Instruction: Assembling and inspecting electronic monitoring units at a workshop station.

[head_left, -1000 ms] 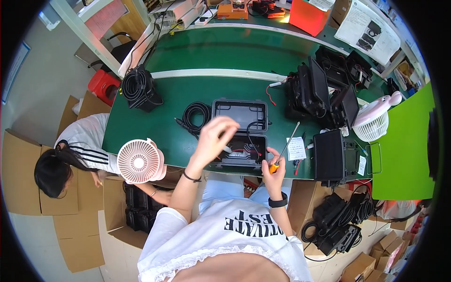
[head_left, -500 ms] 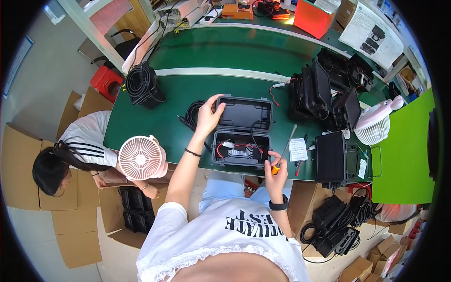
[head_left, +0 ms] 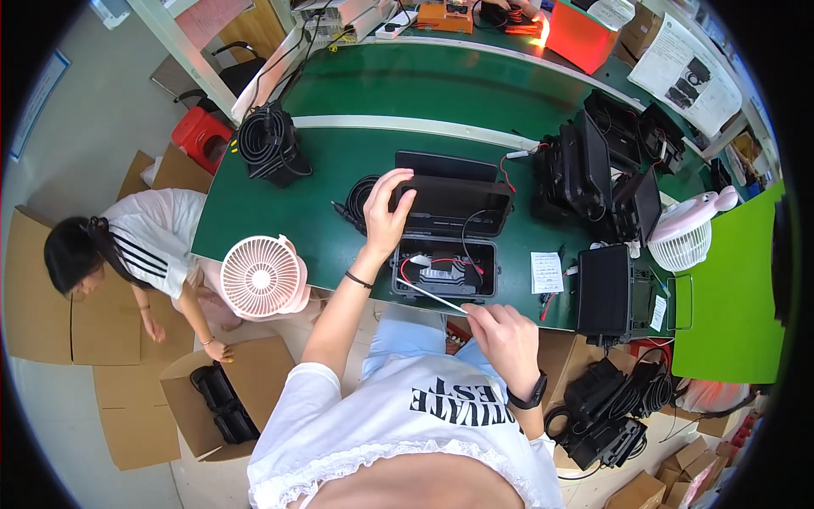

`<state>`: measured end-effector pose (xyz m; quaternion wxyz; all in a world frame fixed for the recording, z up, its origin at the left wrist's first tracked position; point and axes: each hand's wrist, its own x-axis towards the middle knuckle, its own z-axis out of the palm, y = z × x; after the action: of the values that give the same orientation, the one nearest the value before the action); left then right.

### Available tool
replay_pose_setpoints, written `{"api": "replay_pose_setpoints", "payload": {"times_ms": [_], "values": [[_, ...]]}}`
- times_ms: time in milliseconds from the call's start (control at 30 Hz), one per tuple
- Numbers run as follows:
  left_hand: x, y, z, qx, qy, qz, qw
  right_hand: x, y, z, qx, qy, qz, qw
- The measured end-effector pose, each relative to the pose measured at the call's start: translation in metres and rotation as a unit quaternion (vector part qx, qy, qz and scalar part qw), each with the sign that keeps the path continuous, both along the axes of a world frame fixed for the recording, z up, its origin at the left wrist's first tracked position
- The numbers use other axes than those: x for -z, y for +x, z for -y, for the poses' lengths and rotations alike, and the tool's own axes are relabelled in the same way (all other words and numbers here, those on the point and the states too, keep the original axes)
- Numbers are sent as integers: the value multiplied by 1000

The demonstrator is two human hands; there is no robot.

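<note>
A black plastic case (head_left: 496,293) stands open before me at the bench's near edge. In it lie a grey metal-like block (head_left: 448,278), red wires and a white connector (head_left: 419,260). Its raised lid (head_left: 454,208) is tilted, with a thin black cable running down to the base. My left hand (head_left: 388,212) is closed on the lid's left edge, fingers curled over the upper corner. My right hand (head_left: 509,339) is wrapped round a screwdriver (head_left: 432,296), hiding its handle. The shaft points left across the case's near side, its tip by the near left corner.
A pink fan (head_left: 264,276) stands left, a cable coil (head_left: 270,140) behind it. Right are a paper slip (head_left: 547,272), stacked black cases (head_left: 572,174), a dark-screened unit (head_left: 604,290) and another fan (head_left: 682,242). A co-worker (head_left: 153,242) leans over a carton (head_left: 280,373) at left.
My right hand has turned the screwdriver from pointing up to pointing left across the case. The lid has tilted under my left hand. The co-worker's hands have shifted at the carton.
</note>
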<state>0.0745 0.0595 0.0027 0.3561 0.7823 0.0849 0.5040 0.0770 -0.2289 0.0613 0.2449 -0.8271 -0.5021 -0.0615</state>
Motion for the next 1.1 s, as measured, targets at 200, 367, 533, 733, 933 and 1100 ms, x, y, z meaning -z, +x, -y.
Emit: {"api": "replay_pose_setpoints", "payload": {"times_ms": [200, 367, 533, 733, 933, 1100], "values": [[-7, -12, -3, 52, 27, 2, 998, -3, 15, -5, 11, 2, 31, 999], [-15, -47, 0, 83, 45, -41, 995, -11, 24, -18, -9, -36, 58, 998], [-20, -75, 21, 89, 3, -111, 990, -12, 29, -31, -26, -90, 81, 992], [-15, -75, 20, 83, -104, -141, 981, -12, 29, -39, -22, -70, 90, 993], [-12, -73, 16, 101, -114, -171, 973, -15, 32, -44, -30, -127, 92, 987], [-27, -80, 15, 182, -131, -225, 948, -11, 33, -43, -21, -114, 86, 990]]}}
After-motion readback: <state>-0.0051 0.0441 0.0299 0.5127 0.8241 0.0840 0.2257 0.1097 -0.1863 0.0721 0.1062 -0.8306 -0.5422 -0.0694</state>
